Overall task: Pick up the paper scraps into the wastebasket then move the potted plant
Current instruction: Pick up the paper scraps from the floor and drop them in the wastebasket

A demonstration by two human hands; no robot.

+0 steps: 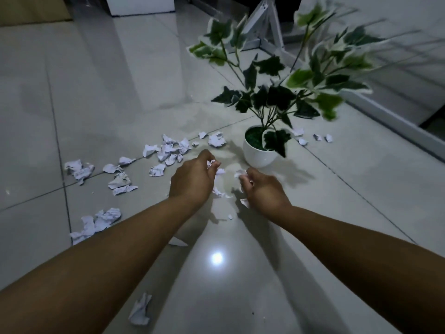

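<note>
Several crumpled white paper scraps (168, 150) lie scattered over the tiled floor, mostly to the left of the potted plant (260, 150), a white pot with green-and-white leaves. My left hand (192, 179) grips a small scrap, its fingers curled round it. My right hand (262, 189) pinches another scrap just in front of the pot. A few loose scraps (219, 191) lie on the floor between my hands. No wastebasket is in view.
A white metal frame (267, 27) stands behind the plant. A white ledge (395, 121) runs along the right. More scraps (315, 137) lie right of the pot, and one scrap (140, 309) lies near my left forearm.
</note>
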